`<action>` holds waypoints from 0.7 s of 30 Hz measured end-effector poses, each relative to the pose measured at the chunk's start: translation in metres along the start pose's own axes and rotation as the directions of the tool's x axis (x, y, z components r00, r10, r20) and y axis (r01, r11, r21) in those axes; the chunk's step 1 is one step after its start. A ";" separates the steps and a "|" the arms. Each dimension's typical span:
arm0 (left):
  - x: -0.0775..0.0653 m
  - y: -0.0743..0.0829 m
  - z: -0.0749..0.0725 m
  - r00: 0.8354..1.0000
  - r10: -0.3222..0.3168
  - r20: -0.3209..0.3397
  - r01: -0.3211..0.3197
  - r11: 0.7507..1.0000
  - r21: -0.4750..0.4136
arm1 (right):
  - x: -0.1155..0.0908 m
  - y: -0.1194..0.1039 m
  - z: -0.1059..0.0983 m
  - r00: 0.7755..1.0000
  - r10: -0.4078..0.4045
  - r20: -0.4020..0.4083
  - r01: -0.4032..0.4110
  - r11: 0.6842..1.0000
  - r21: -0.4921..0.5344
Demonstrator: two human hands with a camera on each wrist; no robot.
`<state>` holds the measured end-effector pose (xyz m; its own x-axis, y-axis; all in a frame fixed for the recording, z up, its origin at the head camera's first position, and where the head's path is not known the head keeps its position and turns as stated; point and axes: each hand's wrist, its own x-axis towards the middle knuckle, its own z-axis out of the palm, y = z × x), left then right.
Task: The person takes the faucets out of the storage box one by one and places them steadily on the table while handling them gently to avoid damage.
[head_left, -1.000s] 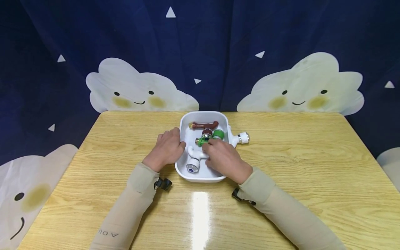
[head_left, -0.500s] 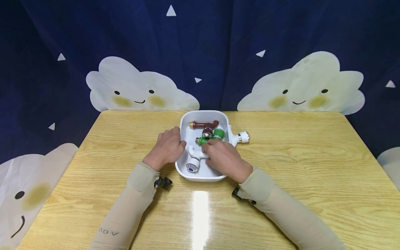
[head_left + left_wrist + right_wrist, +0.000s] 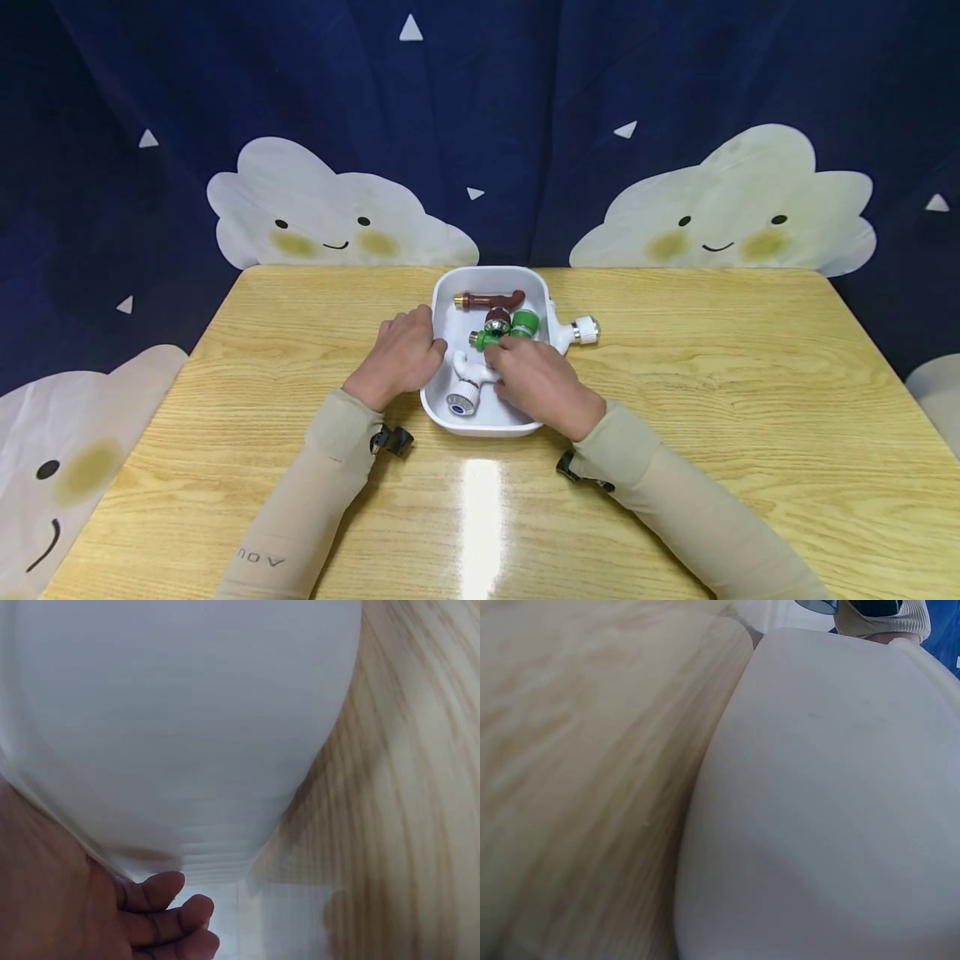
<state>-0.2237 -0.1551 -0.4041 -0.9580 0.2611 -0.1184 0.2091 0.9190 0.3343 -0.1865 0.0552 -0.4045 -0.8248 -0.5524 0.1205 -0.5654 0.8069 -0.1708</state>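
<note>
A white plastic basin (image 3: 480, 429) stands on the table. My left hand (image 3: 401, 350) grips its left rim; in the left wrist view, curled fingers (image 3: 180, 922) lie along the outer wall. My right hand (image 3: 536, 375) reaches over the right side into the basin and holds the end of a white faucet (image 3: 465, 392), its fingertips partly hidden. Beyond that hand lie a green faucet (image 3: 524, 323), partly covered, and a brown faucet (image 3: 491, 302). The right wrist view shows the basin's outer wall (image 3: 817, 795), without the right hand.
Another white faucet (image 3: 581, 331) lies against the basin's right outer side, its knob pointing right. The wooden table (image 3: 712, 375) meets a dark blue curtain (image 3: 517, 125) with cloud faces behind it.
</note>
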 end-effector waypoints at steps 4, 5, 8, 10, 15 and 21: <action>0.000 0.000 0.000 1.000 -0.002 0.001 0.002 1.000 0.000 | 0.000 0.000 0.000 1.000 -0.006 -0.003 0.005 1.000 -0.008; 0.000 0.000 0.000 1.000 -0.004 0.001 0.004 1.000 -0.002 | 0.000 0.000 0.001 1.000 -0.007 -0.003 0.007 1.000 -0.011; 0.000 0.000 0.001 1.000 -0.007 -0.001 0.007 1.000 -0.006 | 0.000 0.000 0.001 1.000 -0.010 -0.005 0.010 1.000 -0.017; 0.000 0.000 0.001 1.000 -0.008 -0.002 0.008 1.000 -0.009 | 0.000 0.000 0.001 1.000 -0.013 -0.006 0.012 1.000 -0.024; 0.000 0.000 0.000 1.000 -0.005 -0.001 0.005 1.000 -0.007 | -0.001 0.000 0.000 1.000 -0.012 -0.003 0.012 0.999 -0.030; 0.000 0.000 0.000 1.000 0.004 -0.008 -0.004 1.000 -0.006 | -0.002 0.000 0.000 1.000 -0.017 -0.012 0.017 0.999 -0.035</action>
<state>-0.2239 -0.1550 -0.4042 -0.9587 0.2624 -0.1099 0.2118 0.9163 0.3399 -0.1853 0.0562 -0.4052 -0.8150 -0.5636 0.1350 -0.5786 0.8045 -0.1340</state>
